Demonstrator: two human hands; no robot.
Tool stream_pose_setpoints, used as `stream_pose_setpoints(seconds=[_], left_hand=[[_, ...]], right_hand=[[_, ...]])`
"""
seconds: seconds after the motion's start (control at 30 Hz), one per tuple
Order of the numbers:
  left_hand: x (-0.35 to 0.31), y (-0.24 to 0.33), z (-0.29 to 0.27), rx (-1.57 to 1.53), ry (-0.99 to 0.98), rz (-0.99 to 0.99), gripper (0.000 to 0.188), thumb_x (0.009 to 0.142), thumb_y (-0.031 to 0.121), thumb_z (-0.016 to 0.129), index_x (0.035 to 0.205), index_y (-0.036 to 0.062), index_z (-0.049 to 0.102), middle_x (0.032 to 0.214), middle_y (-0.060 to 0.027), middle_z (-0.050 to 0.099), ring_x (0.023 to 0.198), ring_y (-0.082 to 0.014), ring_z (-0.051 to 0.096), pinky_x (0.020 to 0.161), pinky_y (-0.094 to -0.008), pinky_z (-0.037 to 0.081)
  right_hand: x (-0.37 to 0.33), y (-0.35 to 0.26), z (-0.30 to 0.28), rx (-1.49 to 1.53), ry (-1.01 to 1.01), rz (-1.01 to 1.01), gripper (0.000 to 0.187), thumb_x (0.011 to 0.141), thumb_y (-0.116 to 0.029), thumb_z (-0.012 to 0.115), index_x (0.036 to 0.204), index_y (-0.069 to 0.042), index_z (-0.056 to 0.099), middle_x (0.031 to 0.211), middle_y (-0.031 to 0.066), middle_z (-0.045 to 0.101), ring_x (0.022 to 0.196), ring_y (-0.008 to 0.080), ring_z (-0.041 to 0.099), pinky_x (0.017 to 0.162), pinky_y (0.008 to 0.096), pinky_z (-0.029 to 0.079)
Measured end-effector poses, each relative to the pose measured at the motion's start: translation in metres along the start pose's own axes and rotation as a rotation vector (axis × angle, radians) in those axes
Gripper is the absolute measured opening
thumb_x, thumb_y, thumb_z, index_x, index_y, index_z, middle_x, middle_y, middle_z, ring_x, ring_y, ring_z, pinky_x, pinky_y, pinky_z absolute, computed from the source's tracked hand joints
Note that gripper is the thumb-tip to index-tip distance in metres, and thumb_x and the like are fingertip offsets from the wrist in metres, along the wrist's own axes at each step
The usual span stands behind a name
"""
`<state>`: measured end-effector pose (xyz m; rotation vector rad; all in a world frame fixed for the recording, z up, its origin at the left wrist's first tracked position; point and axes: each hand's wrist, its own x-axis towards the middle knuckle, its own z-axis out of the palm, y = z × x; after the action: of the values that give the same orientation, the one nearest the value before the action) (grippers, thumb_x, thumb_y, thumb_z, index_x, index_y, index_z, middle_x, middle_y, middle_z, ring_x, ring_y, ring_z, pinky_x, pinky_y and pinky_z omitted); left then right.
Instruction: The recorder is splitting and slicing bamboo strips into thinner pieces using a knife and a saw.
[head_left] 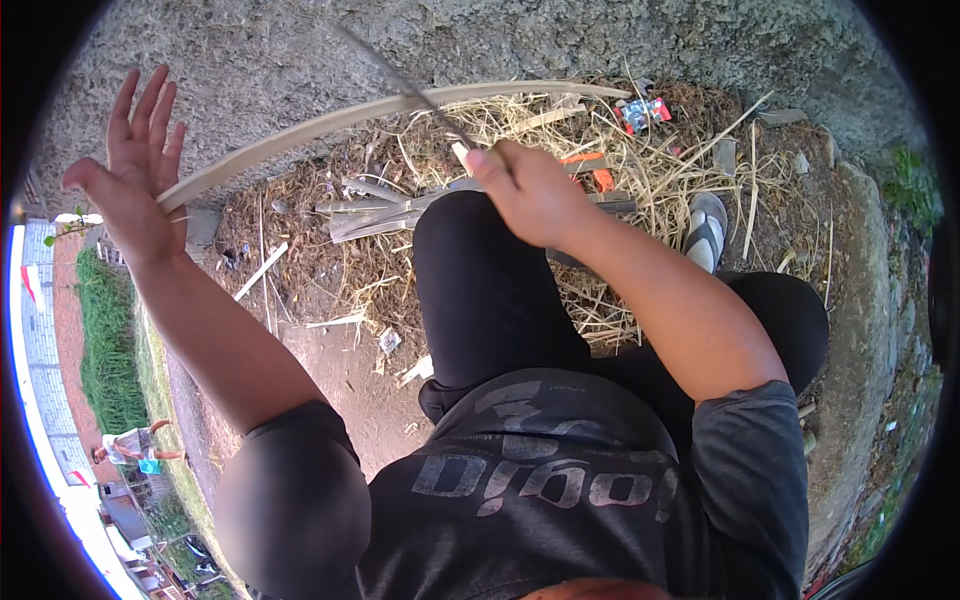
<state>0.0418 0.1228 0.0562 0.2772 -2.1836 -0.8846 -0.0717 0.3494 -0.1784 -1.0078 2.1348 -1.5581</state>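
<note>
My right hand (pixel 530 190) is closed around the pale handle of a knife in front of my raised knee. The knife's long, thin dark blade (pixel 385 68) points up and to the left, crossing a long pale bamboo-like strip (pixel 300 135). That strip curves from my left hand over to the far right, above the shavings. With fingers stretched and spread, my left hand (pixel 140 185) is raised at the far left, palm showing. One end of the strip meets the edge of its palm; I see no fingers wrapped round it.
Thin shavings (pixel 690 150) litter the ground beneath a rough concrete wall (pixel 250 60). A bundle of flat greyish strips (pixel 375 215) lies beside my knee. A red and blue packet (pixel 643 115) is near the wall, my sandalled foot (pixel 705 235) below it. Another person (pixel 130 445) is far left.
</note>
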Motion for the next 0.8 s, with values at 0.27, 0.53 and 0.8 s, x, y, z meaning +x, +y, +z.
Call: stream_pose_setpoints(seconds=[0.27, 0.53, 0.8], left_hand=[[-0.012, -0.02, 0.006, -0.102, -0.034, -0.157, 0.115, 0.073, 0.088, 0.001, 0.143, 0.004, 0.035, 0.144, -0.021, 0.042, 0.13, -0.0345, 0.047, 0.089, -0.0423, 0.055], [-0.017, -0.034, -0.005, -0.16, 0.011, -0.13, 0.119, 0.069, 0.092, 0.007, 0.138, 0.0017, 0.043, 0.137, -0.0204, 0.049, 0.118, -0.0328, 0.057, 0.074, -0.0335, 0.061], [-0.01, -0.014, 0.002, -0.099, -0.044, -0.056, 0.111, 0.076, 0.088, 0.009, 0.136, 0.0004, 0.044, 0.13, -0.0206, 0.055, 0.104, -0.0297, 0.065, 0.068, -0.031, 0.061]], right_hand=[[0.007, 0.059, -0.012, -0.074, -0.007, 0.248, 0.06, 0.096, -0.056, 0.042, 0.091, 0.0, 0.061, 0.079, 0.0182, 0.063, 0.078, 0.0338, 0.062, 0.074, 0.0448, 0.046], [-0.007, 0.103, -0.058, -0.268, -0.046, 0.561, 0.064, 0.096, -0.058, 0.04, 0.099, 0.001, 0.066, 0.092, 0.0226, 0.066, 0.09, 0.0401, 0.062, 0.082, 0.0461, 0.047], [0.003, 0.104, -0.064, -0.014, 0.229, 0.242, 0.058, 0.097, -0.053, 0.046, 0.093, 0.003, 0.063, 0.074, 0.0153, 0.062, 0.071, 0.0253, 0.059, 0.069, 0.0369, 0.046]])
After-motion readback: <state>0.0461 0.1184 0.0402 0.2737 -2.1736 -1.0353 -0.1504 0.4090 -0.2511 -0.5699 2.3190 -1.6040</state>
